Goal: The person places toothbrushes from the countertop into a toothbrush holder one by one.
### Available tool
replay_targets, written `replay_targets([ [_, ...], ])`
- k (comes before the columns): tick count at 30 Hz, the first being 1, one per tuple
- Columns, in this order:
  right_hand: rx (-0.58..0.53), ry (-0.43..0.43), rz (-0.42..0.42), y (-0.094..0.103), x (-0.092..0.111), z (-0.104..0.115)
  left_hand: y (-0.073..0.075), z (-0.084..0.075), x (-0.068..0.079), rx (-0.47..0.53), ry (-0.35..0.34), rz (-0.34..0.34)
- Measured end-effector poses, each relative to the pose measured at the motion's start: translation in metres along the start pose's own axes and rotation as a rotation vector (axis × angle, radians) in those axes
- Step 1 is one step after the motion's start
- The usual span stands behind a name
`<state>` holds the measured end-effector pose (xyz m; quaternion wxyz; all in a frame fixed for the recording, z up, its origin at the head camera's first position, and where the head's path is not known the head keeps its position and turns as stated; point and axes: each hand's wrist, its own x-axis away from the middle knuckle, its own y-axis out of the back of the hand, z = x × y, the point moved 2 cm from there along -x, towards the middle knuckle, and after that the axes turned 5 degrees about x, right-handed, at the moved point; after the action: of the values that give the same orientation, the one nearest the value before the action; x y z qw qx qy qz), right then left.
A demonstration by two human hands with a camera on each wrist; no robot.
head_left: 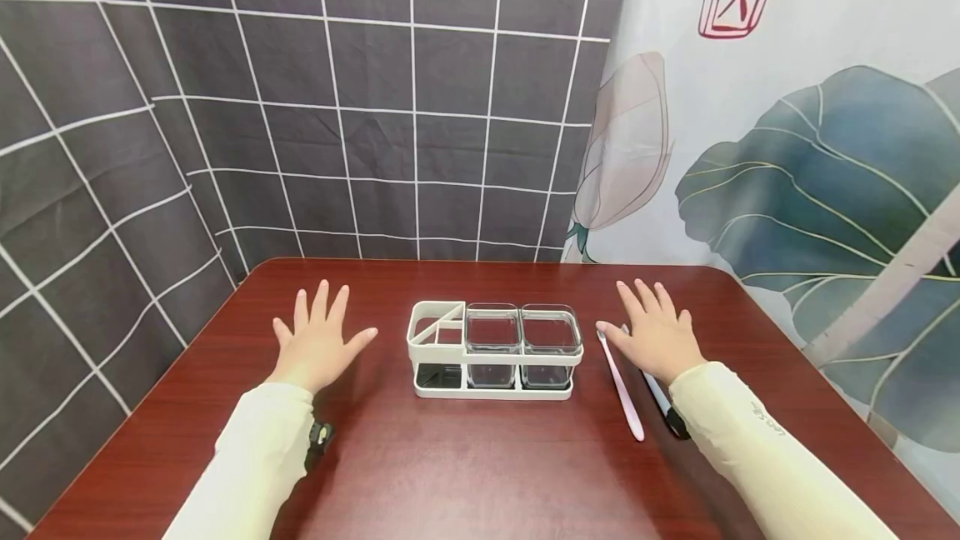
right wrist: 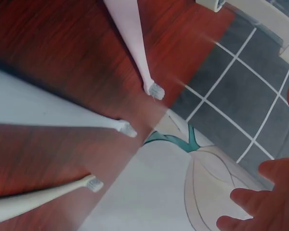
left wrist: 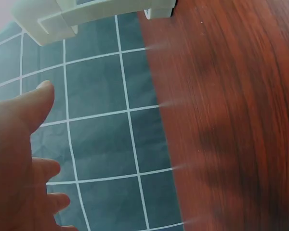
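Observation:
A white toothbrush holder stands in the middle of the table, with two clear cups in its centre and right sections. Its left section has a slanted divider. To the left of it, my left hand is spread palm down, holding nothing. My right hand is spread likewise on the other side, over the toothbrushes. The pink toothbrush lies between that hand and the holder. A pale blue toothbrush is partly hidden under the hand. In the right wrist view a cream toothbrush also shows.
The reddish-brown wooden table has rounded far corners. Behind and to the left hangs a dark grey cloth with a white grid. A white curtain with flower and leaf prints hangs at the right. A dark band is on the left wrist.

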<state>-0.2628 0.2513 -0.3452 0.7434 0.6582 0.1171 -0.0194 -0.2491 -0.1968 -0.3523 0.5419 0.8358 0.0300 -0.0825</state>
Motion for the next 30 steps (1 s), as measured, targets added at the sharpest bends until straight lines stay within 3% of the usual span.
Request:
replay_targets([
  [9,-0.066,0.007,-0.049,0.0,-0.003,0.005,-0.003,-0.004,-0.002,0.112,-0.011,-0.005],
  [22,-0.22,-0.019,0.002,-0.008,-0.009,0.004,-0.011,-0.018,-0.006,0.299,-0.076,-0.022],
  [30,-0.301,-0.052,0.023,-0.012,-0.011,0.002,-0.018,-0.022,-0.008,0.417,-0.115,0.01],
])
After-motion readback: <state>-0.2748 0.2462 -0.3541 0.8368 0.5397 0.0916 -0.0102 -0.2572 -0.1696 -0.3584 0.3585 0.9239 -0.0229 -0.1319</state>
